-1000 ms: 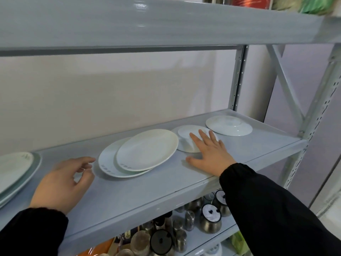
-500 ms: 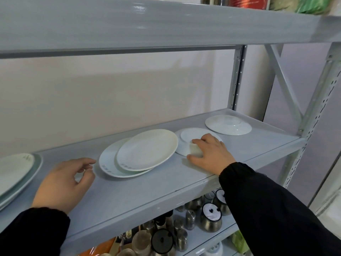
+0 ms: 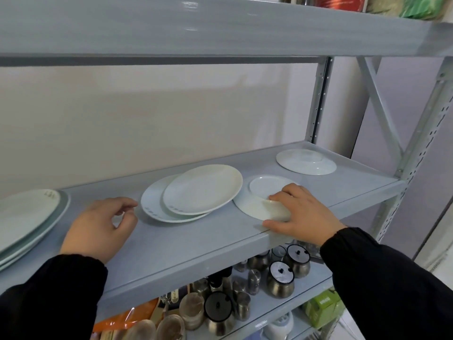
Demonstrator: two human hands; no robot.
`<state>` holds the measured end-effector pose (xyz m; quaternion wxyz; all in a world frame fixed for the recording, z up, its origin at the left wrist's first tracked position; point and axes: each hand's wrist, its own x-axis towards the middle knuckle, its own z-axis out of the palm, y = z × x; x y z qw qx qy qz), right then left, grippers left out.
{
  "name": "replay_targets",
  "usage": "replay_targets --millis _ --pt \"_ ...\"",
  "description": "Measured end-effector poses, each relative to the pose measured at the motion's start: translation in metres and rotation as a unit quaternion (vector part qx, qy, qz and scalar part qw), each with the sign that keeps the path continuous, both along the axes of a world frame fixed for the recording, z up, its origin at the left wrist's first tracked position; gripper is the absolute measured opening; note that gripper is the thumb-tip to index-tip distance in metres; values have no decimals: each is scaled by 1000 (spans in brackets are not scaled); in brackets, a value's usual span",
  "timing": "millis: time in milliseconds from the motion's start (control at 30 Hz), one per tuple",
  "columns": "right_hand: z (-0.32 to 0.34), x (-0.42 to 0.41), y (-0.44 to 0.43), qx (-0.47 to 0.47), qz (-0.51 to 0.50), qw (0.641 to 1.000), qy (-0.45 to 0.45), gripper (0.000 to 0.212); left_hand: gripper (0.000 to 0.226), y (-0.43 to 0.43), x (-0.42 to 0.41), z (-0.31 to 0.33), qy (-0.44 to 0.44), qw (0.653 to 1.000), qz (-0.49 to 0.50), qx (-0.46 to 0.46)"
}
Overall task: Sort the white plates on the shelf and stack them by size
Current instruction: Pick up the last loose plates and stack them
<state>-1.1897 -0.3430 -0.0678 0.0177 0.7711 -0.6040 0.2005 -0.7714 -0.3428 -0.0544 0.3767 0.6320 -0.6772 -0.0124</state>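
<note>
From the head view, the right hand (image 3: 302,213), which lay flat with fingers spread over the small upside-down plate (image 3: 263,200) a second ago, now curls over that plate's near rim: fingers on top, thumb stretched along the shelf (image 3: 191,244) beneath the edge, clamped on it. The plate has slid toward the shelf's front lip and its near edge looks tilted up a little, where before it sat further back. The left hand (image 3: 98,224) has barely shifted; it rests on the shelf with fingers loosely bent and apart, holding nothing.

Just beyond the left fingertips sits a pair of plates: a cream plate (image 3: 202,188), smooth and round, lying askew on a wider white plate (image 3: 153,204) with small grey marks along its rim. The cream plate's far-right edge overlaps the rim of the plate the right fingers grip. Further past the right fingers, well apart, another inverted plate (image 3: 306,161) shows its raised foot ring, glossy and shallow. Left of the left hand, a stack of large plates (image 3: 27,214) runs out of frame.

The shelf is pale grey painted metal, flat and faintly shiny, on perforated uprights. Both sleeves are black fabric with gathered cuffs. Below the hands, steel jars (image 3: 280,278) with dark lids crowd the lower shelf.
</note>
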Motion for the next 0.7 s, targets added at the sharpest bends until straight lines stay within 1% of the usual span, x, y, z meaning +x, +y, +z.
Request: replay_targets --millis 100,233,300,367,433,500,633,700 --pt "10 2 -2 34 9 999 24 82 19 0 1 0 5 1000 1 8" --pt "9 -10 -3 93 9 995 15 97 18 1 1 2 1 1000 -5 14" --pt "11 -19 -7 125 -8 992 13 109 16 2 0 4 1 1000 -4 19" --pt "15 -25 -15 144 -37 989 1 116 16 3 -2 5 -1 1000 -3 18" --pt "20 -29 -22 154 -59 986 -2 117 15 3 -1 5 -5 1000 -4 19" --pt "20 -32 -20 152 -58 987 -2 116 15 4 -1 4 -5 1000 -5 22" --pt "9 -37 13 110 -4 992 64 114 14 7 -2 5 -7 1000 -8 18" --pt "10 -37 14 89 2 993 74 108 12 10 -4 6 -7 1000 -5 11"
